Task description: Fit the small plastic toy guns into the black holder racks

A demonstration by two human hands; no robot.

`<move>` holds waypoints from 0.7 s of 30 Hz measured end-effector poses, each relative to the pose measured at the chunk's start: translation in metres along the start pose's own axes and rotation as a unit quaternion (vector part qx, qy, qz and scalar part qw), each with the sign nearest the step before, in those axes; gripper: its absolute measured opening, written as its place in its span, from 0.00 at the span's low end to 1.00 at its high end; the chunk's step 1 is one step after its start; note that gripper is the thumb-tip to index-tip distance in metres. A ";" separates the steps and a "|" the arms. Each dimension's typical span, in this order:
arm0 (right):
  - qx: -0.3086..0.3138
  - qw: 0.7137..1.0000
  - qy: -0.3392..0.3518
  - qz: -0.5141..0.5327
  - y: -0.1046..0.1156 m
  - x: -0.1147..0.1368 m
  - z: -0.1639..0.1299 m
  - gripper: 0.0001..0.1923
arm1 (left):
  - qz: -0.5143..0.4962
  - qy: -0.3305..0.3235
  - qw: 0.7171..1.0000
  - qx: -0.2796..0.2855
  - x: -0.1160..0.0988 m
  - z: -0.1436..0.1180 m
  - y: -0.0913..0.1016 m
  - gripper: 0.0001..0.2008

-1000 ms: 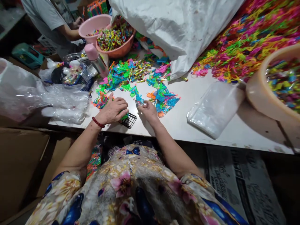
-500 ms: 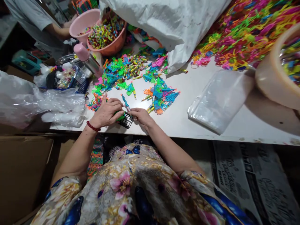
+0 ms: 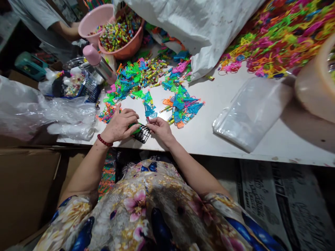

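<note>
My left hand (image 3: 119,123), a red bead bracelet at its wrist, is closed over the left side of a small black plastic basket (image 3: 142,134). A bit of green plastic (image 3: 135,129) shows under its thumb; its fingertips are partly hidden. My right hand (image 3: 161,128) pinches the red end of a small tube on a blue plastic toy (image 3: 149,111) at the basket's far right corner. Just right of that lies a pile of blue, green and orange toys (image 3: 181,106) with tubes. Behind my left hand are small orange and pink pieces (image 3: 106,113).
Beyond are loose green toys (image 3: 132,75) and striped tubes, a pink-capped flask (image 3: 98,61) and an orange basin (image 3: 124,50) of tubes. Clear plastic bags (image 3: 251,113) lie right, beside a large pale tub (image 3: 314,83). Another person's arm (image 3: 65,32) is at upper left.
The blue toy has moved away from the basket and to the right, onto the table beyond it. My right hand has shifted slightly right; my left hand stays on the basket.
</note>
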State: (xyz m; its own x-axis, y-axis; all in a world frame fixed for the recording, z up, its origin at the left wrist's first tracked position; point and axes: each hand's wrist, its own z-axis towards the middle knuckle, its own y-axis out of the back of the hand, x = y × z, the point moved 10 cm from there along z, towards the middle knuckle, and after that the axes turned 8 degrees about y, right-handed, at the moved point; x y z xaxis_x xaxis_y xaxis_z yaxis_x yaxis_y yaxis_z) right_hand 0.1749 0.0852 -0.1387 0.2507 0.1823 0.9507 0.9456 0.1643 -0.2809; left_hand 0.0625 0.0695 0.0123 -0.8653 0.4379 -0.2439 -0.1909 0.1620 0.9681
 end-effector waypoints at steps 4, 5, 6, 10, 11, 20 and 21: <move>0.003 0.946 0.147 -0.287 0.002 0.033 -0.004 0.13 | 0.002 0.001 1.000 -0.003 0.002 0.000 -0.001 0.16; 0.015 0.919 0.172 -0.354 0.000 0.038 -0.005 0.13 | 0.001 0.002 1.000 -0.005 0.002 0.000 -0.001 0.16; 0.028 0.893 0.188 -0.408 -0.002 0.041 -0.006 0.14 | 0.001 0.001 1.000 -0.006 0.002 -0.001 -0.001 0.15; 0.043 0.839 0.210 -0.501 0.005 0.043 -0.004 0.15 | 0.003 0.002 1.000 -0.005 0.001 -0.001 -0.001 0.15; 0.030 0.842 0.209 -0.496 0.010 0.044 -0.004 0.14 | 0.004 0.003 1.000 -0.004 0.001 -0.001 -0.001 0.15; -0.091 0.973 0.114 -0.178 0.045 0.030 -0.003 0.28 | -0.008 0.008 1.000 -0.004 0.001 -0.001 -0.001 0.15; -0.091 0.977 0.109 -0.161 0.045 0.029 -0.003 0.35 | -0.009 0.007 1.000 -0.005 0.001 -0.001 -0.001 0.15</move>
State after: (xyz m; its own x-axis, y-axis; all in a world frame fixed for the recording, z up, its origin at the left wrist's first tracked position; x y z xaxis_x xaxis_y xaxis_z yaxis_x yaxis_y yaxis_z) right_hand 0.2252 0.0948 -0.1232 -0.0463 -0.0653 0.9968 0.9989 0.0010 0.0465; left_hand 0.0611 0.0695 0.0115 -0.8683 0.4225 -0.2600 -0.2103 0.1612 0.9642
